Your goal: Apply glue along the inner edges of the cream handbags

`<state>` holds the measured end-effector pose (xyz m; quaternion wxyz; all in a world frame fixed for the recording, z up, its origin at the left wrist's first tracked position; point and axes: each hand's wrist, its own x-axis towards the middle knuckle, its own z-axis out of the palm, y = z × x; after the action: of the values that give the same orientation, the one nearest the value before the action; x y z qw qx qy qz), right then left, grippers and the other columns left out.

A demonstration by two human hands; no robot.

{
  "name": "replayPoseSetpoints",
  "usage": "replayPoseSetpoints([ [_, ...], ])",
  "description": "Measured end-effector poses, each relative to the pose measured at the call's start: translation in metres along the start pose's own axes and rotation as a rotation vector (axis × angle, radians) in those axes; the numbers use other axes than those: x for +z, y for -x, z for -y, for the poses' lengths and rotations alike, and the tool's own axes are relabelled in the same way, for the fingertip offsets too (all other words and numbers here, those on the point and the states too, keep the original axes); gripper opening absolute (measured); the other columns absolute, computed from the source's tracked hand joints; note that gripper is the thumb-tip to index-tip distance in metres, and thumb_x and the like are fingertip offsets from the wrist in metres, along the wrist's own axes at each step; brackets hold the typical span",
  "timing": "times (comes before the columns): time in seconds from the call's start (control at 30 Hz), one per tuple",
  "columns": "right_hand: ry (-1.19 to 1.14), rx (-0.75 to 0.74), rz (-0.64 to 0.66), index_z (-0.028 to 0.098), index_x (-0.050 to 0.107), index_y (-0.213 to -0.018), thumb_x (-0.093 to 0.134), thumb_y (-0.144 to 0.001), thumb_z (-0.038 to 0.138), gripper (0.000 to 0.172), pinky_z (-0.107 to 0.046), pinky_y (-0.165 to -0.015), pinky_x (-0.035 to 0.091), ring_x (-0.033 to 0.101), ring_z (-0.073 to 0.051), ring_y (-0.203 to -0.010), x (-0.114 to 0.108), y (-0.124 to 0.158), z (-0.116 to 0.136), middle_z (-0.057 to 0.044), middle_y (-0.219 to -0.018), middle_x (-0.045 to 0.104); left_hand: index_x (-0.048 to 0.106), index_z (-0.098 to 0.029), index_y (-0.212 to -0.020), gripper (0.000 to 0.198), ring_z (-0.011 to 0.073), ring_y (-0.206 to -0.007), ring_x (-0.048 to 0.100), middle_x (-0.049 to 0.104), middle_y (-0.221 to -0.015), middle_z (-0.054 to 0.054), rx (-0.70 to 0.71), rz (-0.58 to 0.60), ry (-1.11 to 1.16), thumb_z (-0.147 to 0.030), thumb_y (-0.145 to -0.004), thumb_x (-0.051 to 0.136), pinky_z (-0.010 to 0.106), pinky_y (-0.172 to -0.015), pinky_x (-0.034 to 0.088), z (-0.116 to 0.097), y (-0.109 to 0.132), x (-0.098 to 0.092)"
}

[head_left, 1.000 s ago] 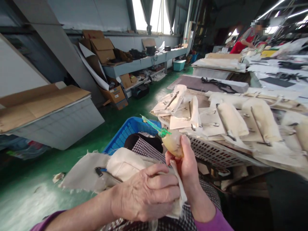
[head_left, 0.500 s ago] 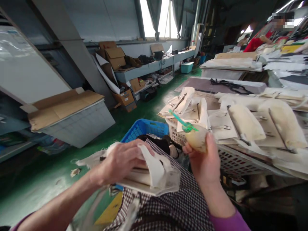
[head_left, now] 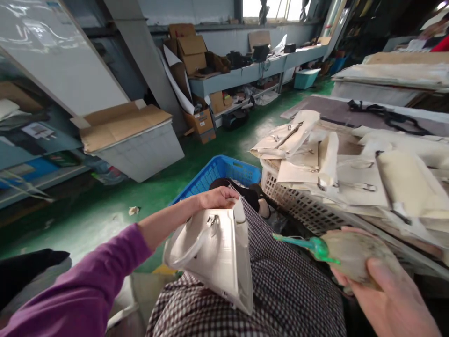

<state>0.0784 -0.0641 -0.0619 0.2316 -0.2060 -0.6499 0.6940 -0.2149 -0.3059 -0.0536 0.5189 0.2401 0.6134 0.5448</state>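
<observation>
My left hand (head_left: 218, 197) is closed on the far top edge of a small off-white handbag (head_left: 219, 255), which hangs tilted over my lap. The bag has a looped handle and a small metal fitting on its front panel. At the right, my right hand (head_left: 389, 281) wraps round a stained, translucent squeeze bottle (head_left: 354, 255). Its long green nozzle (head_left: 298, 241) points left toward the bag, well apart from it. A checked apron (head_left: 280, 285) covers my lap beneath both.
Similar off-white bag pieces (head_left: 361, 182) lie piled on a white plastic crate (head_left: 298, 201) at the right. A blue crate (head_left: 242, 171) stands ahead on the green floor. A cardboard-topped bin (head_left: 136, 145) is at the left, and a long bench (head_left: 238, 79) runs along the wall.
My left hand has shifted from over the bag to its far edge, and the bag has turned to show its front panel. My right hand has moved right and down with the squeeze bottle.
</observation>
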Motion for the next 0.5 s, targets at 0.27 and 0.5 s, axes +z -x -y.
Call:
replayPoseSetpoints([
  [0.27,0.045,0.223,0.046,0.027,0.068,-0.123,0.076,-0.079,0.044,0.048,-0.027,-0.055,0.058,0.071,-0.029,-0.085,-0.009,0.000,-0.018,-0.011,-0.110,0.074,0.075,-0.007,-0.079,0.032,0.0149,-0.057,0.064,0.073,-0.069,0.007,0.062,-0.024,0.098,-0.024,-0.055,0.089,0.023,-0.057,0.051,0.038,-0.016,-0.018],
  [0.5,0.267,0.151,0.108,0.029,0.070,-0.120,0.085,-0.073,0.042,0.051,-0.018,-0.061,0.059,0.074,-0.023,-0.086,-0.003,-0.019,0.012,-0.005,-0.105,0.076,0.075,-0.009,-0.074,0.033,0.0126,-0.058,0.062,0.071,-0.068,0.005,0.083,0.001,0.076,-0.032,-0.059,0.092,0.020,-0.056,0.050,0.037,-0.017,-0.012],
])
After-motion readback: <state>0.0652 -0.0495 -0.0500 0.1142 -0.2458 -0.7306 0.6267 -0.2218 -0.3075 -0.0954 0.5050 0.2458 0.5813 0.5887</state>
